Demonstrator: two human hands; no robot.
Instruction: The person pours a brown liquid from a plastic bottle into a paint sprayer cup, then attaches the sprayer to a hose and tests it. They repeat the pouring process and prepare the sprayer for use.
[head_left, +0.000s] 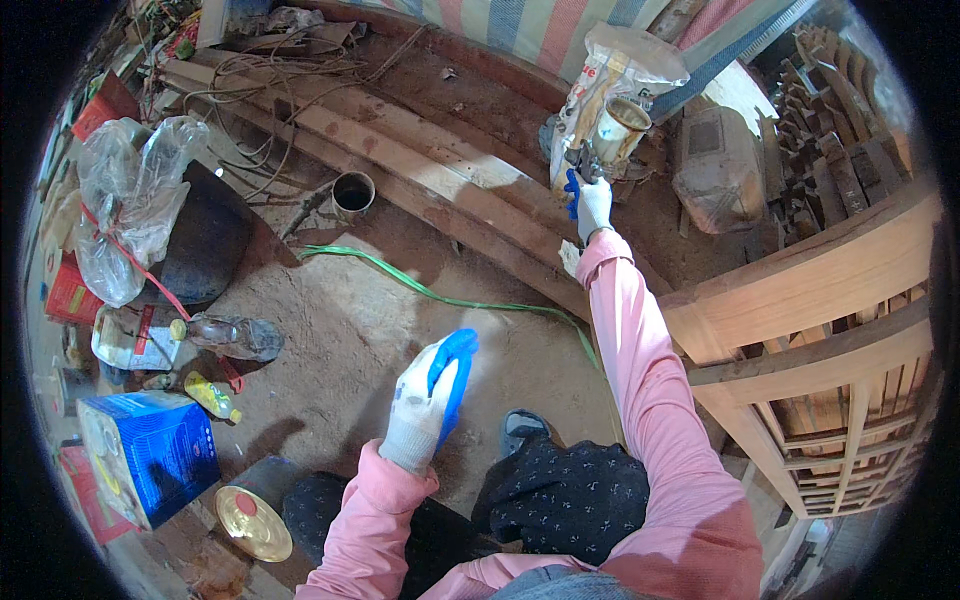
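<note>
My right hand, in a white glove with blue coating, reaches forward and grips a spray gun. The gun's stained, cream-coloured cup is on its upper right side. Behind it lies a crumpled, printed plastic sack. My left hand, gloved the same way, hovers over the dusty floor in front of my knees. Nothing shows in it; its fingers are loosely bent, with the thumb a little apart.
Long wooden planks cross the floor, with a coiled hose over them. A slatted wooden frame stands at right. On the left are a dark barrel, a blue box and bottles. An open can and green strap lie ahead.
</note>
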